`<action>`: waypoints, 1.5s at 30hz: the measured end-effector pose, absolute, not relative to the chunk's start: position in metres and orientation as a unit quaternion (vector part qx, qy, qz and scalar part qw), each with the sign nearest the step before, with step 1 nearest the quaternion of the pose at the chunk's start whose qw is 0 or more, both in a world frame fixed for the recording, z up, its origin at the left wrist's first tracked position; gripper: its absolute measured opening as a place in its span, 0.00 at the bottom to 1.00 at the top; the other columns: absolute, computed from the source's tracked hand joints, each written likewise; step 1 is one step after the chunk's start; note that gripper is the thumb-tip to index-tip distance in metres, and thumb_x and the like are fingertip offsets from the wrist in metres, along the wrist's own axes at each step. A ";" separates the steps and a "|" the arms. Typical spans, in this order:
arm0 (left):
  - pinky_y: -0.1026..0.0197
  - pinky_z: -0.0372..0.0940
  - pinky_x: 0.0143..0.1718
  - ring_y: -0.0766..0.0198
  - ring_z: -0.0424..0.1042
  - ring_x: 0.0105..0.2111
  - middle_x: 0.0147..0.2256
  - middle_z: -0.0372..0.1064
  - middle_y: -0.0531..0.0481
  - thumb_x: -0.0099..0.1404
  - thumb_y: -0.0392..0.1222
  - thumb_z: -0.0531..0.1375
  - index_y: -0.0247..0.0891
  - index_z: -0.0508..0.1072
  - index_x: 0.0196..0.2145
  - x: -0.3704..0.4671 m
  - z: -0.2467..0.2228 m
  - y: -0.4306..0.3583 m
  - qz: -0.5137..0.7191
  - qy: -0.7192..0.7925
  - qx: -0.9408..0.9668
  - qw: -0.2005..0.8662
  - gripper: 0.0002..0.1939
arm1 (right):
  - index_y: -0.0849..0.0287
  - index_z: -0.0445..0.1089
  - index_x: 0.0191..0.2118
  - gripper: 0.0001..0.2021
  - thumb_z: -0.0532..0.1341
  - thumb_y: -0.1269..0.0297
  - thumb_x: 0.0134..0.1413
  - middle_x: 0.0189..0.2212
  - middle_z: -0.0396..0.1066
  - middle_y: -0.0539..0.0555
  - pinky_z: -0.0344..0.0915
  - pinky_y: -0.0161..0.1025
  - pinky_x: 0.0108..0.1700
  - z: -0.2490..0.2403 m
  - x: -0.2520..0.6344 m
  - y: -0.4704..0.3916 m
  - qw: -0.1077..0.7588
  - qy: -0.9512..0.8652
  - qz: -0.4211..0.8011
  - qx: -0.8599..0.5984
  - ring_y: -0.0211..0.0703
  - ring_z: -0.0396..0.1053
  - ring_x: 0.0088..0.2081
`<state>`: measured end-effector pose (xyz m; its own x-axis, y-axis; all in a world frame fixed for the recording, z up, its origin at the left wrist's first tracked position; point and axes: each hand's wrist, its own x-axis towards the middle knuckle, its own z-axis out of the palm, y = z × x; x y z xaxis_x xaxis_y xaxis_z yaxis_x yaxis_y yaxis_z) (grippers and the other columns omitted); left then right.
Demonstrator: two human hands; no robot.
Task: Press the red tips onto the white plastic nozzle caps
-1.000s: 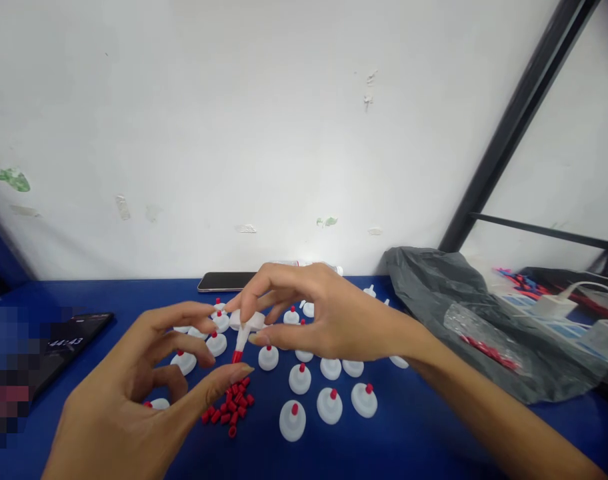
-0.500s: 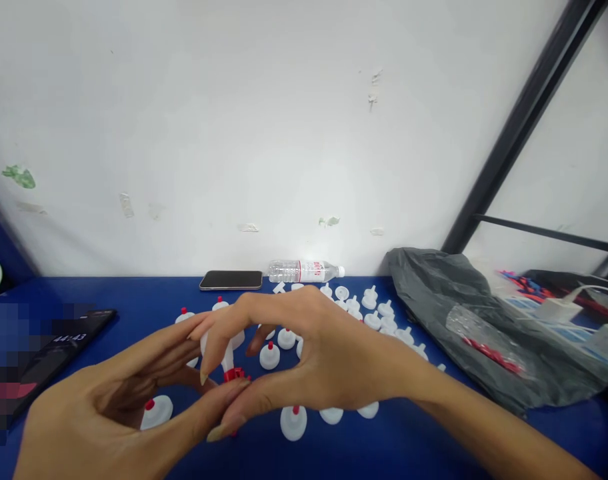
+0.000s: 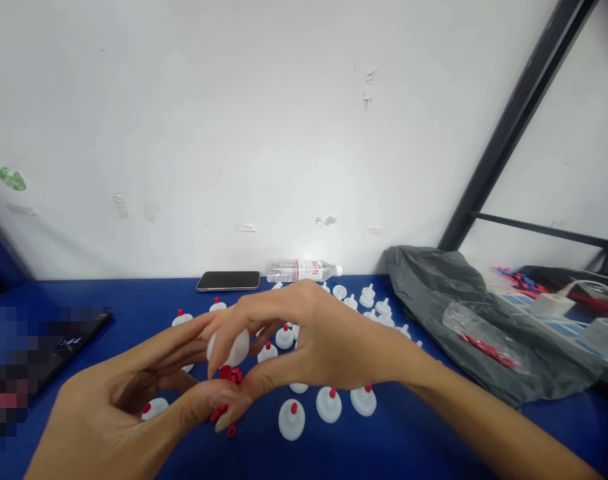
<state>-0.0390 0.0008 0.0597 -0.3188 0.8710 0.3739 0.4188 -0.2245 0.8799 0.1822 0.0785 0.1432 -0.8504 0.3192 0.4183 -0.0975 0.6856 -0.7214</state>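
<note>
Between my two hands is a white round cap with a small red piece at its lower end. My left hand curves in from the left, its fingertips around the cap's side and its thumb by the red piece. Bent over the cap from the right, my right hand has its thumb against the left thumb; both hands are closed on the cap. Small loose red pieces lie on the blue table below the thumbs. White caps with red tips stand around my hands.
White caps without red tips stand at the back right. A clear bottle and a phone lie by the wall. To the right are a grey plastic bag and a small clear bag with red pieces. A dark device lies left.
The white cap has tilted and sunk towards the thumbs, so more of its round face shows. Both thumbs have shifted slightly, uncovering loose red pieces. The view has moved a little to the right.
</note>
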 end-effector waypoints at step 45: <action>0.42 0.77 0.44 0.40 0.84 0.48 0.51 0.84 0.41 0.73 0.43 0.43 0.48 0.83 0.51 -0.064 0.016 0.007 0.057 0.670 0.739 -0.026 0.28 | 0.60 0.77 0.51 0.12 0.64 0.57 0.72 0.45 0.80 0.57 0.75 0.49 0.52 0.126 0.231 0.170 -0.012 -0.846 0.026 -0.533 0.49 0.79 0.45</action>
<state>-0.0636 0.0073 0.0162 0.0946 0.9882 0.1203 0.9943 -0.0998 0.0378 0.2312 0.1703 0.1259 -0.4319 0.9007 -0.0475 0.9019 0.4308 -0.0319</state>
